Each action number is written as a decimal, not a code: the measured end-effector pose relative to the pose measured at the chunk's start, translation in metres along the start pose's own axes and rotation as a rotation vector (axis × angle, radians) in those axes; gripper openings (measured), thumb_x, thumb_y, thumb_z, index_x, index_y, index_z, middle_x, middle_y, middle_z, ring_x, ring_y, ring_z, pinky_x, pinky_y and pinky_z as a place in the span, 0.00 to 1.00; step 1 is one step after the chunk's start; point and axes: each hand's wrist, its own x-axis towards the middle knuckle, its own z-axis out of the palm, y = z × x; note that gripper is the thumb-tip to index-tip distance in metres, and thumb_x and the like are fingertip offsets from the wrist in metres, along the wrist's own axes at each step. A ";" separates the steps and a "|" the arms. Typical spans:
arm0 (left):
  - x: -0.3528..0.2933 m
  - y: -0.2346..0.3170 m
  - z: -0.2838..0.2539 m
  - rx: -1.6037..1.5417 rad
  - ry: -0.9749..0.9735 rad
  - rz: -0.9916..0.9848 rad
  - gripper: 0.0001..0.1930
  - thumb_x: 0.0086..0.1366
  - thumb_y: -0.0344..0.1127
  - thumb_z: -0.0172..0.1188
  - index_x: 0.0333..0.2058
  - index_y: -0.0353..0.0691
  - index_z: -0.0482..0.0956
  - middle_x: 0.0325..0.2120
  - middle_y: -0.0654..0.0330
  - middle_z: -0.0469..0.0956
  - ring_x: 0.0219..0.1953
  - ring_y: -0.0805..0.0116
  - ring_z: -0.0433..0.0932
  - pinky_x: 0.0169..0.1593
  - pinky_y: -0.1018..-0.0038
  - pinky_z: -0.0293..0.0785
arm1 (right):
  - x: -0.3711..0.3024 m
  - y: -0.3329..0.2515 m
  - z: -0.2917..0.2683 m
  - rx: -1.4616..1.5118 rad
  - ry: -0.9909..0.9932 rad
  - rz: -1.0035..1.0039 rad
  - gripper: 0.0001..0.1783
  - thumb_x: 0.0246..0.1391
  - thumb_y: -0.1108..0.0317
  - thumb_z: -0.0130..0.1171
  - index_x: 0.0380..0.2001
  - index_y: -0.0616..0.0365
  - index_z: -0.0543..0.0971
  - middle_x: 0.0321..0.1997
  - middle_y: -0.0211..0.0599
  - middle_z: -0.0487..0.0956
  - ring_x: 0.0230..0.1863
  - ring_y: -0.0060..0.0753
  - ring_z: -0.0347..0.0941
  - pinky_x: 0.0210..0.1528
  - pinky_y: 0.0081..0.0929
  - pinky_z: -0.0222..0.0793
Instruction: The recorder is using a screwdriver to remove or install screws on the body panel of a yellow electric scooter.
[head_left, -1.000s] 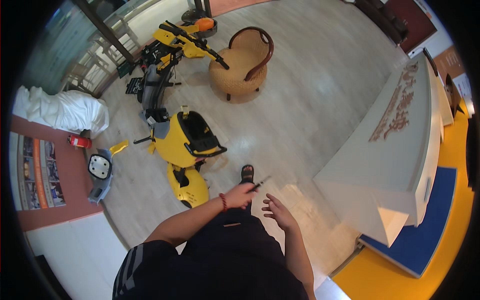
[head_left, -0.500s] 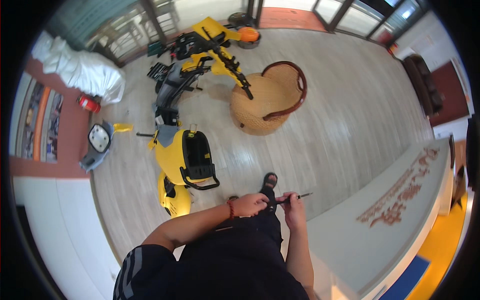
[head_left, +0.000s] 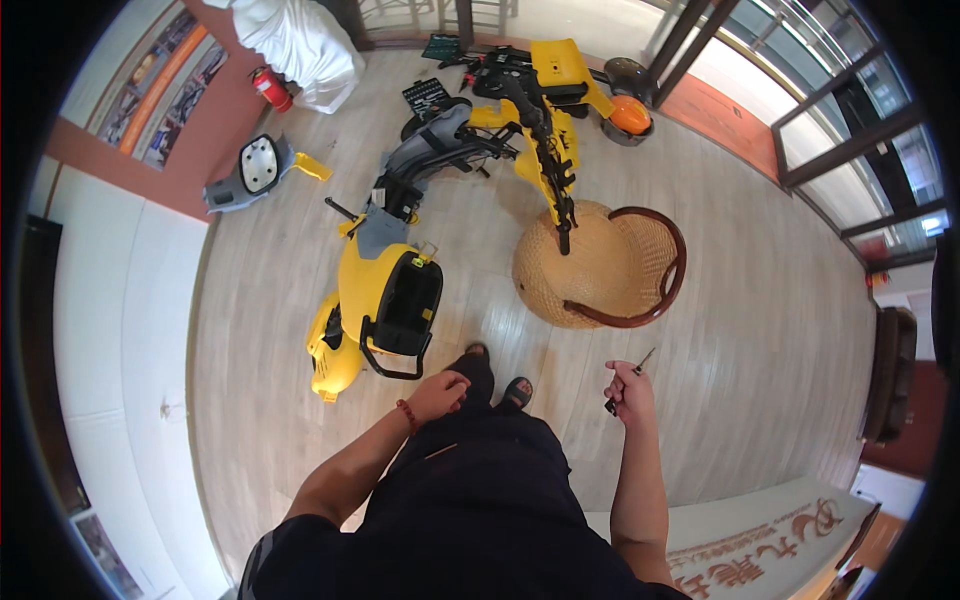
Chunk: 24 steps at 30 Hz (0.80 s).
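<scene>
Held just right of centre in tightly closed right hand [head_left: 632, 392]: slim black-handled tool with thin metal shaft [head_left: 646, 360]. At lower centre: left hand [head_left: 438, 397], half-curled, contents hidden. Might drop onto pale grey plank floor [head_left: 740, 400] through loosened grip.

The left hand [head_left: 440, 395] is near, just right of the scooter's near end; the right hand [head_left: 630, 392], well apart to its right, holds a tool [head_left: 640, 367]. The scooter [head_left: 425, 150] stretches from near left to far middle on the floor [head_left: 740, 370]. Right of it, beyond the right hand, stands a chair [head_left: 590, 265], its left part overlapped by the handlebar [head_left: 553, 180]. A loose panel [head_left: 233, 180] lies left of the scooter, nearer than the extinguisher [head_left: 270, 90]. Far right of the handlebar sits a basin [head_left: 626, 136].
</scene>
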 end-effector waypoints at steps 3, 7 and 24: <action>0.021 0.008 -0.012 -0.050 0.037 -0.038 0.14 0.66 0.37 0.49 0.45 0.34 0.73 0.30 0.60 0.77 0.27 0.75 0.76 0.33 0.79 0.74 | 0.040 -0.025 0.012 0.059 -0.064 0.009 0.13 0.61 0.64 0.50 0.39 0.63 0.76 0.14 0.22 0.62 0.13 0.20 0.57 0.22 0.25 0.62; 0.050 0.027 -0.034 -0.052 0.086 -0.029 0.14 0.66 0.37 0.50 0.44 0.34 0.74 0.29 0.60 0.77 0.27 0.75 0.77 0.32 0.79 0.75 | 0.091 -0.035 0.032 0.107 0.042 0.049 0.13 0.62 0.62 0.48 0.41 0.60 0.75 0.16 0.23 0.63 0.17 0.21 0.60 0.25 0.27 0.64; 0.107 0.061 -0.086 -0.314 0.410 -0.190 0.13 0.66 0.35 0.48 0.44 0.33 0.73 0.28 0.61 0.75 0.25 0.75 0.74 0.31 0.80 0.72 | 0.314 -0.071 0.030 -0.018 0.032 0.278 0.12 0.62 0.67 0.47 0.47 0.56 0.73 0.25 0.29 0.70 0.23 0.25 0.67 0.26 0.28 0.69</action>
